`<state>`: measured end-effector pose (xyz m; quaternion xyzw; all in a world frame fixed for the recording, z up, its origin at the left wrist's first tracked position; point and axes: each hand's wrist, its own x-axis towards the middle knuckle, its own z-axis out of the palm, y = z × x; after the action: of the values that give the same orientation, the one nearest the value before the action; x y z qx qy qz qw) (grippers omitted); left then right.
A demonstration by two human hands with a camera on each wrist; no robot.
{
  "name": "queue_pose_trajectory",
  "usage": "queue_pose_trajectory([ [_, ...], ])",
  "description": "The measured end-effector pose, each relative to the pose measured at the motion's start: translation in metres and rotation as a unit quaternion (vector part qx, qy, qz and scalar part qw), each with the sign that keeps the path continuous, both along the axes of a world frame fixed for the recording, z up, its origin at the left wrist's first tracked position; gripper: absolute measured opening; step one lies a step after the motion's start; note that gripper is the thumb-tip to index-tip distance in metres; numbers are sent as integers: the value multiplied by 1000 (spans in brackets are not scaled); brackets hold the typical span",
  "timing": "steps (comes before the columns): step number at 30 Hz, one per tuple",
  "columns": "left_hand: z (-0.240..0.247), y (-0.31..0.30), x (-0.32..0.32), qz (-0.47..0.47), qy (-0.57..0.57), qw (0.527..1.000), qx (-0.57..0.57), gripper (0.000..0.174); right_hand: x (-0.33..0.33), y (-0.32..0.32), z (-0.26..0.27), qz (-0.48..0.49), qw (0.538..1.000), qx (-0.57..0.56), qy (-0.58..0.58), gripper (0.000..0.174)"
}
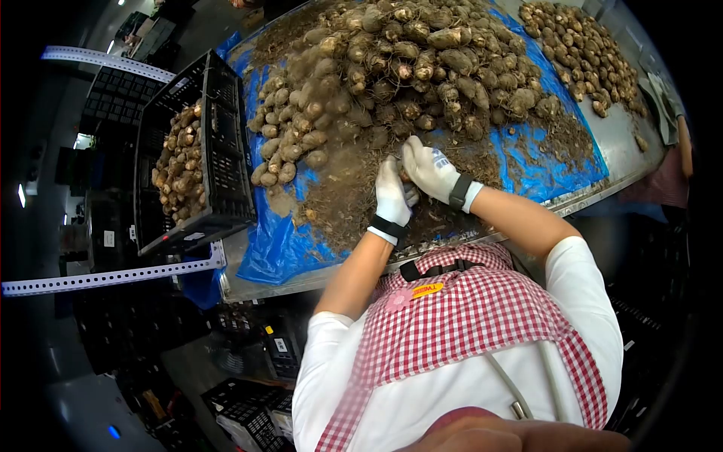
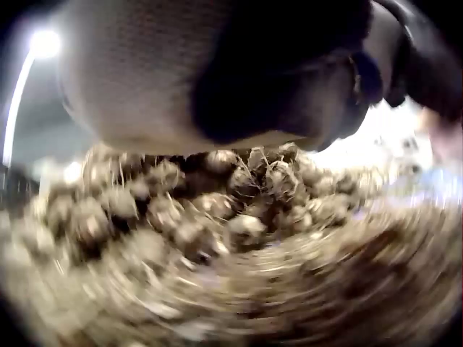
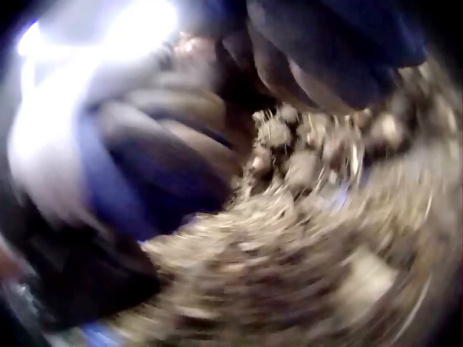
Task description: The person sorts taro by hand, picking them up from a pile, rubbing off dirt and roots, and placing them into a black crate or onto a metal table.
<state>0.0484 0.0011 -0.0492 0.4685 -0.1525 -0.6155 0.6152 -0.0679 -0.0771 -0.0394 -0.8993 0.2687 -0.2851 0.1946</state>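
Observation:
Both hands wear white work gloves with blue palms and are close together over the near side of a taro pile (image 1: 422, 64). The left hand (image 1: 393, 194) has curled fingers in the right wrist view, around a brown taro (image 1: 405, 176) that shows only as a sliver between the hands. From the other side, the right hand (image 1: 429, 169) grips the same taro, its fingers (image 3: 318, 72) bent. Most of this taro is hidden by the gloves. Beneath the hands lies loose soil and root fibre (image 1: 354, 181). Motion blurs both wrist views.
A blue plastic sheet (image 1: 279, 248) covers much of the metal table. Smoother taros (image 1: 282, 143) lie left of the pile. A black crate (image 1: 230, 151) holding taros stands at the left. More taros (image 1: 580, 53) lie far right, near another person's arm (image 1: 684, 143).

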Motion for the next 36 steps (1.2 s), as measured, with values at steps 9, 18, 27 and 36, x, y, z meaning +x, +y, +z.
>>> queue_pose_trajectory([
  [9,27,1,7,55,-489,851,-185,29,-6,12,6,61,616,736,-273,28],
  [18,2,11,32,-27,378,920,100,43,-18,1,23,48,986,153,-43,40],
  [27,32,16,20,-67,-445,884,-130,42,-17,23,56,121,916,380,-46,39],
  [36,38,31,5,44,-553,810,-192,40,-30,32,54,129,843,521,-45,31],
])
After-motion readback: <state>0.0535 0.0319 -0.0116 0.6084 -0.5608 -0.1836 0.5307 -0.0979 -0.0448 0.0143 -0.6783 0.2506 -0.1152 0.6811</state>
